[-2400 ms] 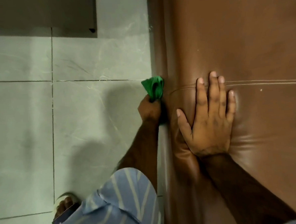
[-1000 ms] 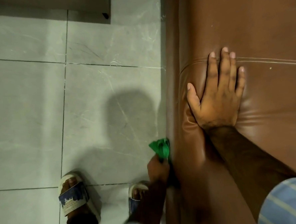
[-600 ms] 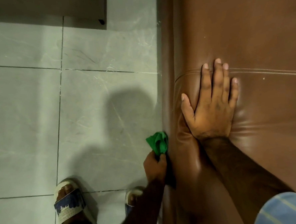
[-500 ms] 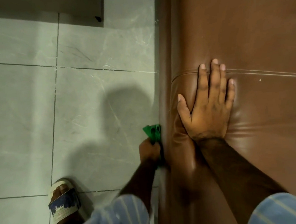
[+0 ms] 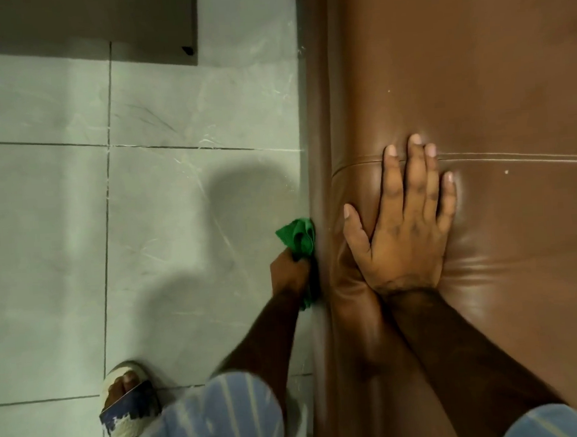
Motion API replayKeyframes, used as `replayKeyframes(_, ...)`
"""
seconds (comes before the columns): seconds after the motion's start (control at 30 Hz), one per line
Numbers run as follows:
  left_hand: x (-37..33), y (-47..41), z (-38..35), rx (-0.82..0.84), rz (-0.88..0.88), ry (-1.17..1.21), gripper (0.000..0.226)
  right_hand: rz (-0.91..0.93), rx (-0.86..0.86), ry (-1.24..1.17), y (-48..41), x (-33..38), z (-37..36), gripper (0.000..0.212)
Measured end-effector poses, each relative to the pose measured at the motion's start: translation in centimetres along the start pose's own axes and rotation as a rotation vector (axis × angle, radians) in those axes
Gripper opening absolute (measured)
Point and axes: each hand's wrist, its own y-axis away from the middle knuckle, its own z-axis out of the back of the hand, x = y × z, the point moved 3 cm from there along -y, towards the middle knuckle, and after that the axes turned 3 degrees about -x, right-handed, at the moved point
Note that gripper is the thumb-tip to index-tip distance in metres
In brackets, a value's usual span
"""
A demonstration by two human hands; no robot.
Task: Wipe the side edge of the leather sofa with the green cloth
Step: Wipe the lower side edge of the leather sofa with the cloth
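The left hand [image 5: 288, 272] is clenched around the bunched green cloth [image 5: 297, 236], which sits at centre frame pressed against the side edge [image 5: 317, 182] of the leather sofa [image 5: 474, 72]; most of the cloth protrudes above the fist toward the top of the frame, with a small tail showing below it. The side edge runs as a long vertical band from the top of the frame to the bottom, so its long axis lies along the line of the forearm, and the stroke must follow that line. The right hand [image 5: 405, 241] lies flat and spread on the sofa's top surface, grasping nothing (apparently bracing). The left hand is the nearer to the edge. Contact under the cloth cannot be confirmed.
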Motion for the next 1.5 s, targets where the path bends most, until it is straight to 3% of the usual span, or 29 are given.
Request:
replayKeyframes(0.1, -4.3, -4.9, -0.3, -0.025, -0.052, -0.107, 0.028, 0.001, -0.005, 0.002, 0.1, -0.1, -0.1, 0.083)
replayKeyframes(0.23, -9.3, -5.9, 0.3, -0.165, -0.245, 0.089, 0.027, -0.004, -0.004, 0.002, -0.1, 0.2, 0.1, 0.082)
replayKeyframes(0.3, -7.3, -3.0, 0.0, -0.173, -0.272, 0.23, 0.026, -0.004, 0.002, 0.007, -0.1, 0.2, 0.2, 0.082)
replayKeyframes(0.4, 0.3, 3.1, -1.2, -0.136, -0.17, 0.375, 0.034, -0.012, 0.004, 0.011, 0.0, 0.2, 0.2, 0.082)
replayKeyframes(0.53, 9.5, 10.6, -0.8, -0.081, -0.053, 0.224, 0.048, -0.01, -0.014, 0.014, -0.1, 0.3, 0.5, 0.081)
replayKeyframes(0.73, 7.7, 8.5, 2.1, 0.1, -0.168, -0.17, 0.026, -0.022, 0.0, 0.029, -0.4, 0.6, 1.2, 0.079)
replayKeyframes(0.87, 4.7, 8.8, 7.8, 0.054, -0.236, -0.245, 0.02, -0.112, 0.079, 0.062, -0.3, 1.9, 2.2, 0.077)
replayKeyframes(0.97, 1.3, 10.5, 15.9, -0.021, -0.253, -0.231, 0.013, -0.271, 0.219, -0.004, -1.1, 6.5, 5.5, 0.081)
replayKeyframes(1.03, 0.6, 10.9, 17.2, -0.033, -0.28, -0.251, 0.012, -0.374, 0.347, -0.044, -0.3, 7.1, 5.4, 0.086)
replayKeyframes(1.2, -4.9, 11.8, 29.2, -0.074, -0.314, -0.26, 0.02, -0.166, 0.526, -0.198, -4.4, 16.2, 9.6, 0.086)
replayKeyframes(1.5, -15.6, 9.3, 45.0, -0.244, -0.416, -0.329, 0.013, -0.018, 0.563, -0.398, -15.9, 28.8, 13.5, 0.086)
